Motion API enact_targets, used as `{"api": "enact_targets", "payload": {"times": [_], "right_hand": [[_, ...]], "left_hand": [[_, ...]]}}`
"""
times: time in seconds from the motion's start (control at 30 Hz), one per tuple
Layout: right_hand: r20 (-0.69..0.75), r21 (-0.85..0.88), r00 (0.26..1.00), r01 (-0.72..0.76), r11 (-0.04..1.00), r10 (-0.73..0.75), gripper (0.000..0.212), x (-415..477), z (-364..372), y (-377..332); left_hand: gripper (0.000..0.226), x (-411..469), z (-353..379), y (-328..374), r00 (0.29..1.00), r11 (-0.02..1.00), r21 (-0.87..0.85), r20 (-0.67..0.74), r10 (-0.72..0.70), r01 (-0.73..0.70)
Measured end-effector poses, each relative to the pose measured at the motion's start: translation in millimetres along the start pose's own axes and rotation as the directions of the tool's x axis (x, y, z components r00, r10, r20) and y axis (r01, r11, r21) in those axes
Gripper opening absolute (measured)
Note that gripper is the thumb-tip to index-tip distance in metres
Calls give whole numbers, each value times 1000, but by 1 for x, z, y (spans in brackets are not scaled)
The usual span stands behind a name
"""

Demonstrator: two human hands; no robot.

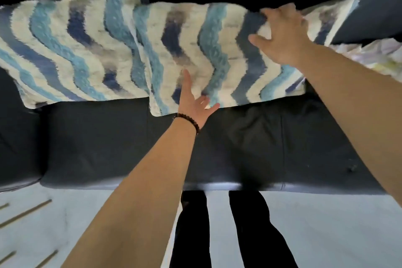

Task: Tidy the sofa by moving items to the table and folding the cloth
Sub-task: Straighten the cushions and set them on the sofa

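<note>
- The left hand lies flat, fingers straight, on the lower part of the middle cushion, which leans at the back edge of the sofa seat.
- The right hand is spread over that cushion's top right corner; I cannot tell whether it grips.
- The crumpled cloth lies at the seat's right end.
</note>
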State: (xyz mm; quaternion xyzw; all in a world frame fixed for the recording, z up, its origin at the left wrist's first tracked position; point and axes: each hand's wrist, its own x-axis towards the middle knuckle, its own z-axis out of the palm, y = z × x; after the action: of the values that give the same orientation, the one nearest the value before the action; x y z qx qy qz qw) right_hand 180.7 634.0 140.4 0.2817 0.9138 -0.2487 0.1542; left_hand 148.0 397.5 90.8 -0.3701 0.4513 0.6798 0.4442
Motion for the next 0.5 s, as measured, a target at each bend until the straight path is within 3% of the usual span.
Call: {"api": "enact_targets", "payload": {"times": [0.07,0.13,0.2,0.3,0.33,0.4,0.43,0.5], "right_hand": [[22,45,999,-43,998,43,88,1,34,10],[-33,-9,999,2,1000,-2,97,-12,58,17],[-92,-43,996,12,999,-16,100,-30,72,20],[-47,141,981,-180,973,189,109,-47,87,33],[6,256,960,-271,928,278,114,-50,93,39],[115,470,920,-382,796,374,124,-52,104,51],[152,540,913,-398,742,379,127,-52,110,55],[169,621,920,-379,686,355,132,-52,121,61]], "left_hand": [[83,14,4,12,998,982,190,-58,16,-5],[86,19,4,29,971,897,442,-202,124,-23],[93,20,2,49,897,732,680,-296,329,-44],[119,28,-4,82,722,589,796,-326,611,-138],[124,32,-4,94,719,608,773,-319,618,-179],[127,37,-1,114,834,697,693,-266,483,-183],[126,36,3,118,883,716,685,-243,402,-137],[131,30,12,113,899,710,692,-220,379,-130]]}}
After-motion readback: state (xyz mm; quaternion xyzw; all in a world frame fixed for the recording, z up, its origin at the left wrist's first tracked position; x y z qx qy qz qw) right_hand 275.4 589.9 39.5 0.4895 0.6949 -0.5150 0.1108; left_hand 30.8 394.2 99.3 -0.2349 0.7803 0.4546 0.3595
